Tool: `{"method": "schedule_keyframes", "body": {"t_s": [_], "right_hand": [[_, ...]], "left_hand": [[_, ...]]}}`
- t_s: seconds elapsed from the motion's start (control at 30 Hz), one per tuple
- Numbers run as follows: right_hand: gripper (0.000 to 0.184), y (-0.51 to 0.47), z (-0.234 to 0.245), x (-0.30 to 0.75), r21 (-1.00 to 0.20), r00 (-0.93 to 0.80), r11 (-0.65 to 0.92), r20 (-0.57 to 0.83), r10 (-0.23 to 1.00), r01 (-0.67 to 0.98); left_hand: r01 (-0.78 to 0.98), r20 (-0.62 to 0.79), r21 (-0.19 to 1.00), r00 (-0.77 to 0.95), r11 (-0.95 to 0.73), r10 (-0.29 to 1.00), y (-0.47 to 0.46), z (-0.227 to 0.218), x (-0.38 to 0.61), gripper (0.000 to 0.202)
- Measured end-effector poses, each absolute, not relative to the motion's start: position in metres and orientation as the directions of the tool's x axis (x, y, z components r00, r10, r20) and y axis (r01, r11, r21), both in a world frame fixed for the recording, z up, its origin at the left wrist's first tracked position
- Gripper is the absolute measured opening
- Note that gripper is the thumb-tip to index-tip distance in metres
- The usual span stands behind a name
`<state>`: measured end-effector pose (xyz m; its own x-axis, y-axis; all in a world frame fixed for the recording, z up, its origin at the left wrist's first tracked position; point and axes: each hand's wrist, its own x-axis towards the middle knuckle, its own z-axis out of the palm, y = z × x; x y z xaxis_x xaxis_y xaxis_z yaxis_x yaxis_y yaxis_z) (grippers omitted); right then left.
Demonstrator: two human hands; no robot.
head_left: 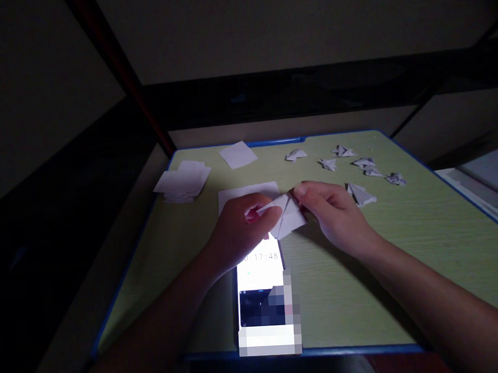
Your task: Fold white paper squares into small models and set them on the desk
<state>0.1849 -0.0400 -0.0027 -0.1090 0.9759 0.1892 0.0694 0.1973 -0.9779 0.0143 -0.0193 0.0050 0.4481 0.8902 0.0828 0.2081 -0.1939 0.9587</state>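
Between my two hands is a small folded paper (291, 219), white with crease lines running across it. My left hand (245, 223) pinches its left side, thumb on top. At its upper corner my right hand (333, 207) grips with thumb and fingers; the fingertips underneath are hidden. The paper is held above the table, over the top end of a lit phone (260, 275) whose screen shows a running-time display. Just behind my left hand lies a white sheet (249, 192), partly covered by it.
A stack of white paper squares (184, 181) sits at the table's left edge, with a single square (238, 155) further back. Several folded paper pieces (360, 194) are scattered at the back right. The green table (174, 285) has a blue rim; papers (493, 176) lie beyond its right side.
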Motion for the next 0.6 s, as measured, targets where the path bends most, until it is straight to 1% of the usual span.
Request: {"method": "schedule_keyframes", "body": {"t_s": [0.07,0.23,0.37,0.5,0.6], "right_hand": [[0.036,-0.0391,-0.0025,0.1868,-0.975,-0.116,0.210,0.201,0.973,0.076],[0.022,-0.0396,-0.0013,0.1872,-0.961,-0.134,0.224,0.203,0.970,0.161],[0.022,-0.0397,-0.0027,0.1848,-0.957,-0.120,0.244,0.227,0.966,0.155],[0.022,-0.0389,-0.0046,0.1840,-0.952,-0.117,0.259,0.242,0.963,0.163],[0.020,-0.0393,-0.0047,0.1843,-0.951,-0.120,0.261,0.243,0.963,0.168]], "left_hand": [[0.179,0.080,0.970,0.402,-0.164,0.912,-0.0177,0.0054,0.0139,0.016],[0.160,0.077,0.977,0.349,-0.140,0.934,-0.0159,0.0061,0.0136,0.014],[0.168,0.054,0.978,0.371,-0.125,0.927,-0.0175,0.0061,0.0149,0.013],[0.233,0.055,0.958,0.417,-0.165,0.907,-0.0183,0.0068,0.0142,0.018],[0.227,0.064,0.957,0.444,-0.181,0.894,-0.0183,0.0066,0.0129,0.020]]}}
